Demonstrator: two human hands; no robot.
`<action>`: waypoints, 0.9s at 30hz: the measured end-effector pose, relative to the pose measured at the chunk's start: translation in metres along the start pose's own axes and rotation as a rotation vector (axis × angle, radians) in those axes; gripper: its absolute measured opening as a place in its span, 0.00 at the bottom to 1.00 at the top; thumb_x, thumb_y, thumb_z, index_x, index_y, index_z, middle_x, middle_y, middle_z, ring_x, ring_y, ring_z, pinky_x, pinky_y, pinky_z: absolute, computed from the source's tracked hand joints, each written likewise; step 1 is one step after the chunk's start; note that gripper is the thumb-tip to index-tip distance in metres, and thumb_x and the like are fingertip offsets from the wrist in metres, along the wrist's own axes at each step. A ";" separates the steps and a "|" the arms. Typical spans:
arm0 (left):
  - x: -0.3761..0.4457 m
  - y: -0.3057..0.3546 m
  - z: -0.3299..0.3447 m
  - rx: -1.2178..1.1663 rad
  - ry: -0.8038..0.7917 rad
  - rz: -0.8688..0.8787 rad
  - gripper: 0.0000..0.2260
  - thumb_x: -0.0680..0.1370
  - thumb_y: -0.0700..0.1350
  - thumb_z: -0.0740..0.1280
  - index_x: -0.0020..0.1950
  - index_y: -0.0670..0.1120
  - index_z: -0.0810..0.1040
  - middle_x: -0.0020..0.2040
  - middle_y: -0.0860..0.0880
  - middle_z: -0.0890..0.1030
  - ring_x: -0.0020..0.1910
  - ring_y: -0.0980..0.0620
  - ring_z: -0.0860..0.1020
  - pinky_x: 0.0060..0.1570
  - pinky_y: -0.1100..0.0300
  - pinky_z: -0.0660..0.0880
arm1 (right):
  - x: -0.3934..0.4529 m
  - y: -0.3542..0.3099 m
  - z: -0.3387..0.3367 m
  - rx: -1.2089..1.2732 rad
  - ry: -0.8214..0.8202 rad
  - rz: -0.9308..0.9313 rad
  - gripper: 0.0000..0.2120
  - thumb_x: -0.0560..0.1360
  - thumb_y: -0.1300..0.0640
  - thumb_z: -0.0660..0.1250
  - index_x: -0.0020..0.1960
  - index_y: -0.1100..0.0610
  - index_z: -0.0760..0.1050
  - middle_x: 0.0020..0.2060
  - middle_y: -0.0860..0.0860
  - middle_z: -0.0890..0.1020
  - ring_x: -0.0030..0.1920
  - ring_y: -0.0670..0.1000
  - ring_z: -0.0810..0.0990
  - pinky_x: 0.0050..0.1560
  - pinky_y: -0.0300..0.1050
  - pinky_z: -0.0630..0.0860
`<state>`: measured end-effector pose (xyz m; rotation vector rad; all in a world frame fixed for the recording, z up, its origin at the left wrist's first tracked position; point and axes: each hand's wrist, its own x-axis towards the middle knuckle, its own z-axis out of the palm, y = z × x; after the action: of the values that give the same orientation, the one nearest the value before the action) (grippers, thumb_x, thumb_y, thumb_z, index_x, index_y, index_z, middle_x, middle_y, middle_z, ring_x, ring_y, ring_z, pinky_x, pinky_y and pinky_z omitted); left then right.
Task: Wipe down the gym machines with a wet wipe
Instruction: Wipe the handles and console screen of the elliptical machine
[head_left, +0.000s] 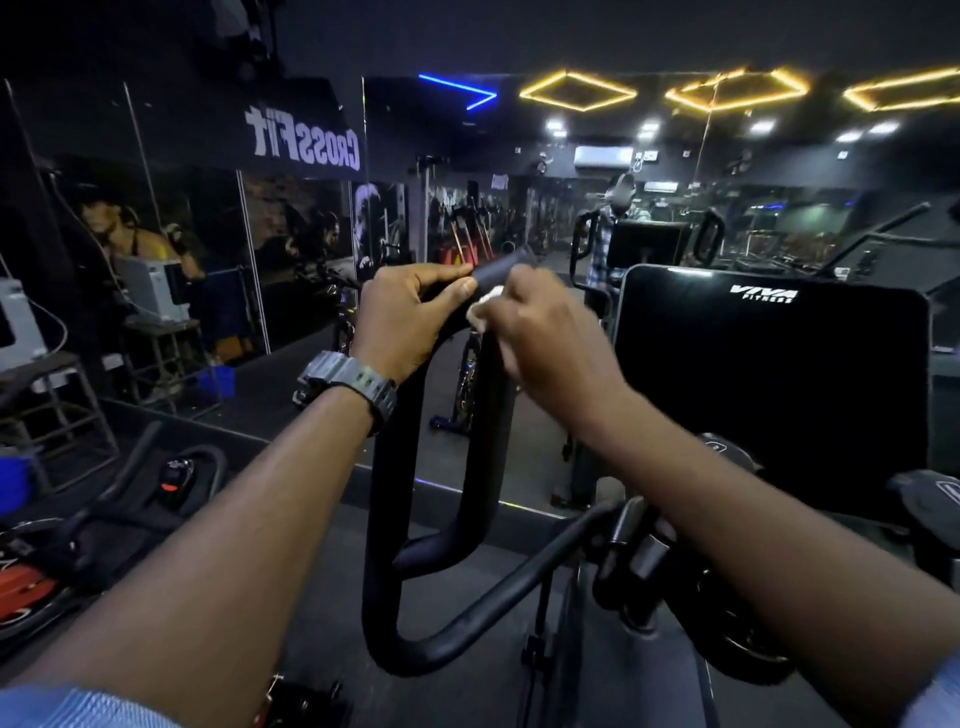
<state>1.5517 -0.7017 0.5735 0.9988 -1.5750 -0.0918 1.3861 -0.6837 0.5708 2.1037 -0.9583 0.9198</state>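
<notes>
A black looped handlebar (387, 519) of a gym machine rises in front of me. My left hand (400, 317), with a grey watch on the wrist, grips the top bend of the loop. My right hand (540, 332) holds a small white wet wipe (480, 310) pressed against the bar just right of the left hand. The right hand is blurred. The bar's end (506, 267) sticks out past both hands.
The machine's black console screen (769, 384) stands to the right. A wall mirror (208, 234) ahead reflects the gym and a person. Another machine with a red part (26, 587) sits low at the left. A lower bar (519, 582) crosses below my right forearm.
</notes>
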 end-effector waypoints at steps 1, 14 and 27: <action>0.001 0.001 0.000 0.006 0.003 0.007 0.11 0.76 0.47 0.72 0.57 0.47 0.84 0.50 0.54 0.84 0.47 0.64 0.81 0.48 0.73 0.74 | -0.011 -0.006 0.004 0.019 -0.002 0.003 0.13 0.77 0.60 0.55 0.48 0.62 0.77 0.43 0.57 0.73 0.41 0.56 0.72 0.31 0.54 0.76; -0.002 0.000 0.002 -0.017 0.038 0.002 0.11 0.76 0.46 0.72 0.56 0.45 0.84 0.51 0.53 0.84 0.49 0.64 0.81 0.52 0.74 0.73 | -0.078 -0.025 0.024 0.206 0.046 0.008 0.13 0.77 0.60 0.62 0.60 0.56 0.77 0.53 0.52 0.73 0.49 0.55 0.76 0.36 0.50 0.79; -0.004 -0.002 0.001 -0.031 0.042 -0.007 0.11 0.76 0.46 0.72 0.56 0.46 0.84 0.51 0.53 0.85 0.49 0.65 0.81 0.53 0.70 0.75 | -0.112 -0.050 0.038 0.429 0.185 0.209 0.11 0.75 0.64 0.66 0.56 0.58 0.81 0.51 0.50 0.76 0.51 0.51 0.76 0.51 0.42 0.76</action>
<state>1.5519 -0.7010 0.5693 0.9762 -1.5271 -0.0993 1.3843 -0.6466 0.4477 2.2363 -0.9594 1.5120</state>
